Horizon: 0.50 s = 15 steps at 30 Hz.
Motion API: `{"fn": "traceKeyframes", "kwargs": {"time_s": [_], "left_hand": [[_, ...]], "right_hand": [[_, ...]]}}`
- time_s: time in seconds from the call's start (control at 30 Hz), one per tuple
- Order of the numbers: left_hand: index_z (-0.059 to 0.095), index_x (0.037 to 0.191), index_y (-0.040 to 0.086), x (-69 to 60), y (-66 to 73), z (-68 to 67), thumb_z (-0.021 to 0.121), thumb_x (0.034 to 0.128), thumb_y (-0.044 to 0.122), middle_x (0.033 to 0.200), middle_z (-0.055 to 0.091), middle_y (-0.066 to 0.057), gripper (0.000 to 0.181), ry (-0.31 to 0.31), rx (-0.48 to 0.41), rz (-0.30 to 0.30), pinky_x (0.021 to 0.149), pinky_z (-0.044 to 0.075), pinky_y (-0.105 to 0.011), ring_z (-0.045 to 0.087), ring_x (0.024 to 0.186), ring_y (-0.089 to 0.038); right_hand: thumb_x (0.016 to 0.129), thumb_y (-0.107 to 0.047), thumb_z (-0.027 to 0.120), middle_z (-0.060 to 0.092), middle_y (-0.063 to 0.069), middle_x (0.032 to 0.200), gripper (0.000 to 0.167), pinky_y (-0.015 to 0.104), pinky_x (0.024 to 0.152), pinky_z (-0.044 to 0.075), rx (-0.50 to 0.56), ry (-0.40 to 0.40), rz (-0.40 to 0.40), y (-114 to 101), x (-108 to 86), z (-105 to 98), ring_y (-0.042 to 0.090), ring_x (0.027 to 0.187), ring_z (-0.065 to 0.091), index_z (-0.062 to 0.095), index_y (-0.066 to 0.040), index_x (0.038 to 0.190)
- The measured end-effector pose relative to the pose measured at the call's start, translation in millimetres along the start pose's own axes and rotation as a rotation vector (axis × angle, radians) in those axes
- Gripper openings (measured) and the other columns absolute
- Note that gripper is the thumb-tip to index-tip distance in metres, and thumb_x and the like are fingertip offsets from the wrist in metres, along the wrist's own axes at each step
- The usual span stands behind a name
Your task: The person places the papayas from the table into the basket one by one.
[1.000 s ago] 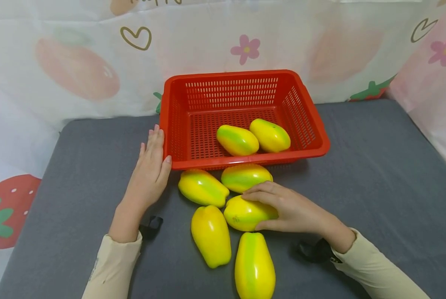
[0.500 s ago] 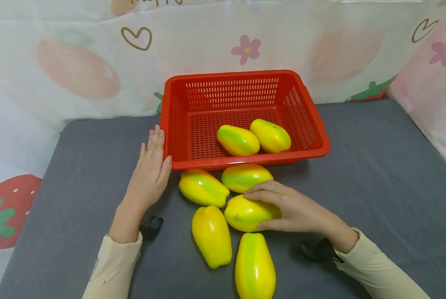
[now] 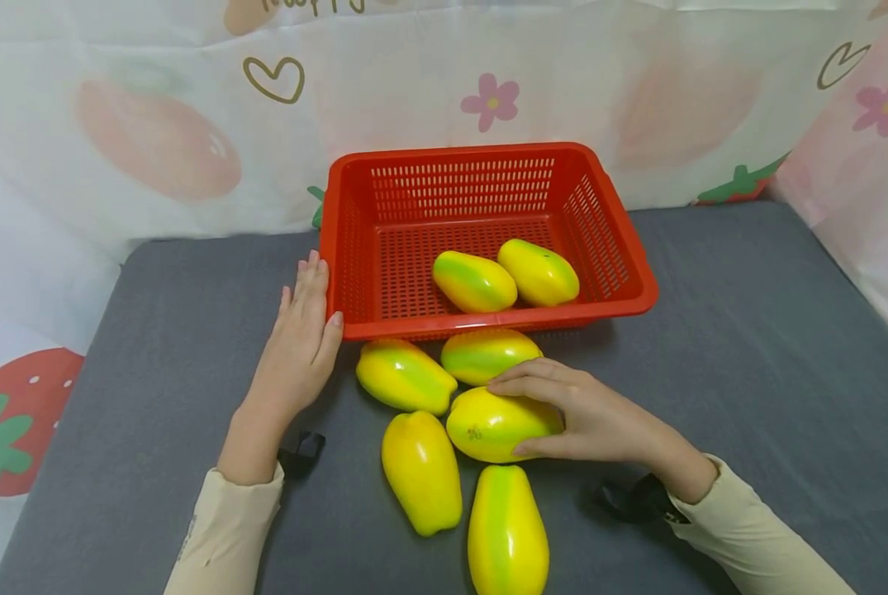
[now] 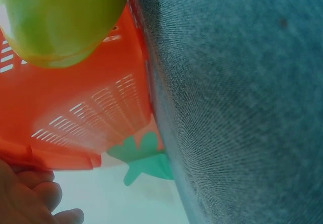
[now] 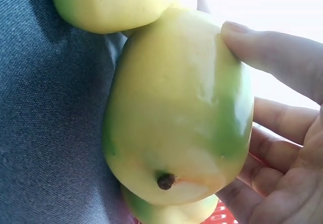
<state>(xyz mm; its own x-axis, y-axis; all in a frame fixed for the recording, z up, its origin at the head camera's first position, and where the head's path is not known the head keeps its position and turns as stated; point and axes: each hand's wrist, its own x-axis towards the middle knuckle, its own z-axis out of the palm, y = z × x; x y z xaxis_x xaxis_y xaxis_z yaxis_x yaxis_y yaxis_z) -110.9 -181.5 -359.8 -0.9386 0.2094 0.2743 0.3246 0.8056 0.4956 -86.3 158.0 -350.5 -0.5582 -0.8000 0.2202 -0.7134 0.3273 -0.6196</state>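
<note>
Partial filling of a red basket (image 3: 414, 326) is shown on a grey cloth (image 3: 741, 364). Two of the seven yellow-green fruits visible have been placed: an inner fruit toward 6 o'clock (image 3: 475, 282) and an inner fruit toward 4 o'clock (image 3: 538, 273). Five are left outside, below the near rim. Among these, the held fruit (image 3: 499, 426) is clasped from 3 o'clock by the right hand (image 3: 581, 413), with thumb and fingers curled about its sides; whether it is lifted cannot be told. Around it are seen an outer fruit at 12 o'clock (image 3: 491, 355), an outer fruit at 10 o'clock (image 3: 406, 376), an outer fruit at 8 o'clock (image 3: 421, 473) and an outer fruit at 6 o'clock (image 3: 507, 533). Nothing is grasped by the left hand (image 3: 295, 339), which is laid straight-fingered against the basket's 8 o'clock side. The work is judged to be under half done.
</note>
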Motion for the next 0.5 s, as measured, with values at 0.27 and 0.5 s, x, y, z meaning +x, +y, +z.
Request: {"fn": "traceKeyframes", "kwargs": {"time_s": [0.27,0.5], "left_hand": [[0.010,0.150,-0.002,-0.1,-2.9,1.6,0.036,0.0995,0.022,0.157,0.006,-0.013,0.062,0.009,-0.005,0.035,0.113,0.005,-0.051,0.003,0.144,-0.027],[0.010,0.149,-0.003,1.7,-2.6,0.6,0.036,0.0999,0.022,0.157,0.006,-0.014,0.061,0.011,-0.002,0.030,0.113,0.004,-0.050,0.003,0.144,-0.027]], "right_hand": [[0.077,-0.025,0.078,0.056,0.002,0.127,0.058,0.034,0.096,0.044,0.059,0.026,-0.011,2.1,-1.5,0.4,0.016,0.116,0.050,0.057,-0.010,0.128],[0.076,-0.018,0.079,0.056,0.005,0.126,0.058,0.030,0.094,0.045,0.081,0.077,-0.088,4.1,0.6,-2.4,0.018,0.113,0.052,0.056,-0.007,0.128]]}}
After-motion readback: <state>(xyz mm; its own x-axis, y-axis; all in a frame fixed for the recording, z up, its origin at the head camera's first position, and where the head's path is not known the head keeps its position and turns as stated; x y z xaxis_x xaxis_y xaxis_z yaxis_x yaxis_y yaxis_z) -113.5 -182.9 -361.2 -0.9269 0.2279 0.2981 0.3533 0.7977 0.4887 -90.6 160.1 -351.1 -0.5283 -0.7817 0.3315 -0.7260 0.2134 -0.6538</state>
